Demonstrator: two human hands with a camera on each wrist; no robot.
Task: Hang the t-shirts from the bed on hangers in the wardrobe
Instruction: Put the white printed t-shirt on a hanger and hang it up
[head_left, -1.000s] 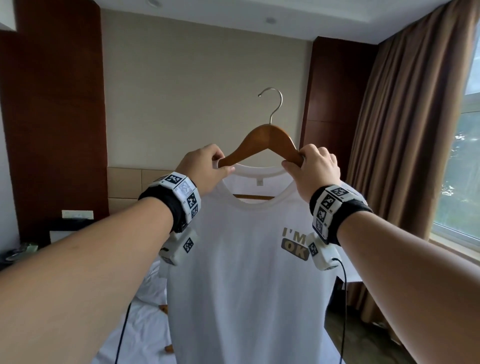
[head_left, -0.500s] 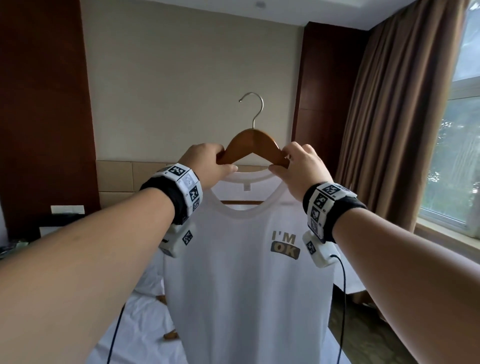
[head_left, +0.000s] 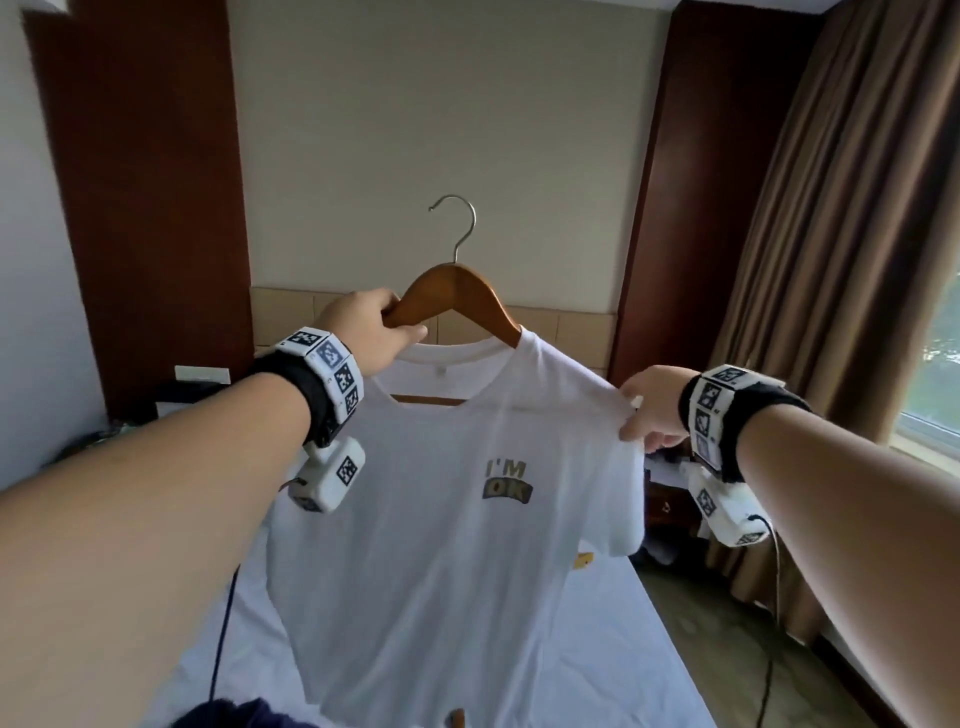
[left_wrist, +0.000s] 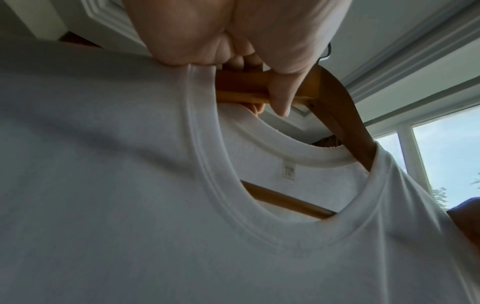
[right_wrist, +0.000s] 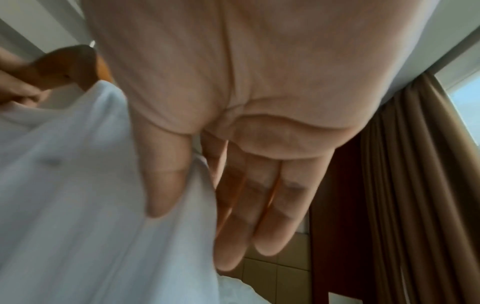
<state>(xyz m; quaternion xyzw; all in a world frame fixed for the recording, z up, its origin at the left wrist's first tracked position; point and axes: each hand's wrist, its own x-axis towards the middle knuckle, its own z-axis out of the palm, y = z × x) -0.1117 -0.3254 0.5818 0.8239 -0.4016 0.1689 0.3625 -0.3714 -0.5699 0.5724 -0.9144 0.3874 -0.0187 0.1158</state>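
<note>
A white t-shirt (head_left: 441, 571) printed "I'M OK" hangs on a wooden hanger (head_left: 457, 291) with a metal hook, held up over the bed. My left hand (head_left: 379, 332) grips the hanger's left arm at the collar; in the left wrist view the fingers (left_wrist: 280, 90) curl round the wood (left_wrist: 244, 88) above the neckline (left_wrist: 207, 164). My right hand (head_left: 649, 410) pinches the shirt's right shoulder seam, off the hanger's end. The right wrist view shows the thumb (right_wrist: 163, 174) pressing the white fabric (right_wrist: 78, 205) against the fingers. The hanger's right arm is under the cloth.
The white bed (head_left: 597, 649) lies below the shirt. A dark garment (head_left: 244, 714) sits at the bottom edge. Brown curtains (head_left: 857, 260) and a window (head_left: 935, 374) are on the right, dark wood panels (head_left: 145, 208) on the left, a beige wall (head_left: 441, 130) ahead.
My right hand left the hanger's right arm and slid down and right to pinch the shirt's shoulder. The hanger and shirt sank lower in view; the left hand kept its grip.
</note>
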